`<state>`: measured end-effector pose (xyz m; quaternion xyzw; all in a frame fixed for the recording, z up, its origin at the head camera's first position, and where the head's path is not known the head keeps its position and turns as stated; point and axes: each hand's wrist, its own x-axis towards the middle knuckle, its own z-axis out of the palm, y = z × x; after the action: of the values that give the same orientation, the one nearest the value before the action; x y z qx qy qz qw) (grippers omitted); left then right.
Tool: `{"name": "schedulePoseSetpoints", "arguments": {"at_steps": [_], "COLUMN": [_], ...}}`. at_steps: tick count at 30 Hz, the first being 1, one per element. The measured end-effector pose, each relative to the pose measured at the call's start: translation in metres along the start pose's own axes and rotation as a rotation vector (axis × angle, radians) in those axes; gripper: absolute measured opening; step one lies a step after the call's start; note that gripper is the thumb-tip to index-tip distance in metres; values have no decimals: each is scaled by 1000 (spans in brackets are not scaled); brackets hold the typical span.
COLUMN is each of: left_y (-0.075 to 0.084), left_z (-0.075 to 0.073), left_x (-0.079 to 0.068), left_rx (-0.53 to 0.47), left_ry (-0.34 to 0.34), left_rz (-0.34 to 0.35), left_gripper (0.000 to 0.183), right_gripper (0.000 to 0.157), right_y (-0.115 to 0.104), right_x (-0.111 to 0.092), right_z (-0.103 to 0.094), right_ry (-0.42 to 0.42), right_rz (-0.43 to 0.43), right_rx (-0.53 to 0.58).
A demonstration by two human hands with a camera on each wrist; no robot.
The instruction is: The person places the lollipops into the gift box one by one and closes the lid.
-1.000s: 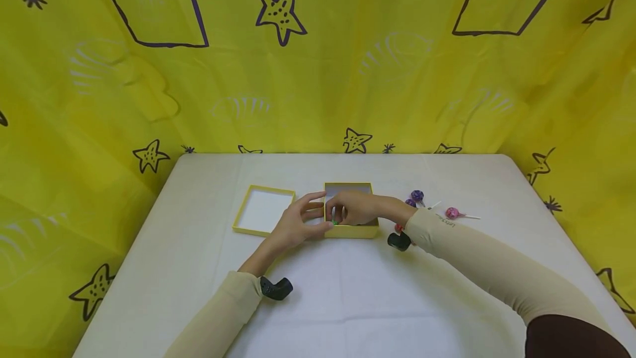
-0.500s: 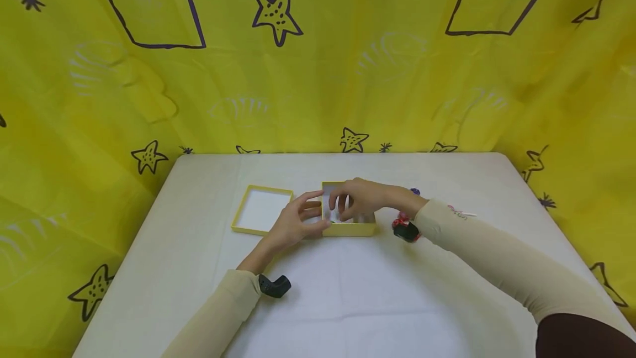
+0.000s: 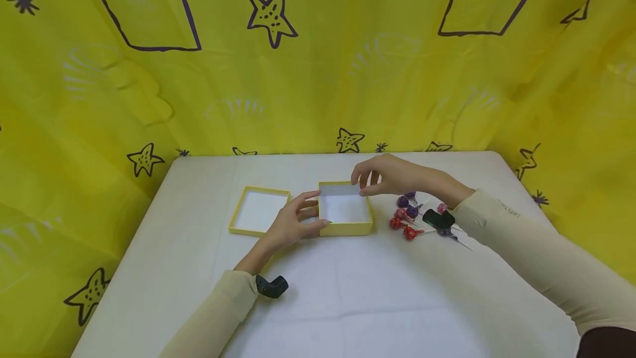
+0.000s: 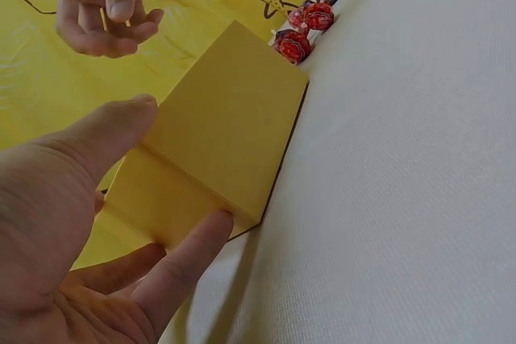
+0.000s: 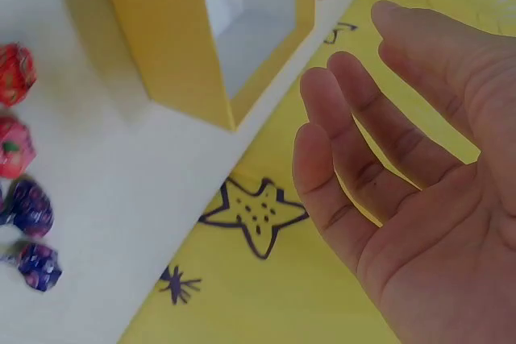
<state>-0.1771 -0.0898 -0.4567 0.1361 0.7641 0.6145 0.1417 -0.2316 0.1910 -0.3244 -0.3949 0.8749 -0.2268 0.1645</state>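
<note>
An uncovered yellow box (image 3: pixel 346 230) with a white inside stands mid-table. At its left side my left hand (image 3: pixel 290 226) holds it, thumb at the front left corner and fingers along the left wall. In the left wrist view the thumb and fingertips touch the yellow box (image 4: pixel 230 110). A tiny green spot shows inside by the thumb; what it belongs to is hidden. Above the back right corner hovers my right hand (image 3: pixel 392 174), fingers loosely bent, nothing in them. The right wrist view shows that hand (image 5: pixel 403 175) apart from the box.
The yellow-rimmed lid (image 3: pixel 260 210) lies inside up, left of the box. Several wrapped lollipops (image 3: pixel 410 233), red, pink and purple, lie on the white table (image 3: pixel 318 291) to the right, partly under the right wrist's camera. A yellow patterned curtain (image 3: pixel 298 82) hangs behind.
My right hand has come up out of the box and moved right and back, uncovering the box's inside and more lollipops. The left hand stays on the box.
</note>
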Motion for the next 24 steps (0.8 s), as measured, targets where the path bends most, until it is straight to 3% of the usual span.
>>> {"name": "schedulePoseSetpoints", "arguments": {"at_steps": [9,16,24], "left_y": [-1,-2,-5], "left_z": [1,0,-2], "left_x": [1,2,2], "left_rx": [-57,-63,-73], "left_ry": [-29,-35,-57], "left_rz": [7,12,22], "left_gripper": [78,78,77], "right_gripper": [16,18,20], "right_y": [20,35,59], "right_x": [-32,-57,-87], "right_z": [-12,-19,-15], "right_ry": [46,134,203], "right_rz": [105,181,205], "right_rx": [-4,-20,-21]}}
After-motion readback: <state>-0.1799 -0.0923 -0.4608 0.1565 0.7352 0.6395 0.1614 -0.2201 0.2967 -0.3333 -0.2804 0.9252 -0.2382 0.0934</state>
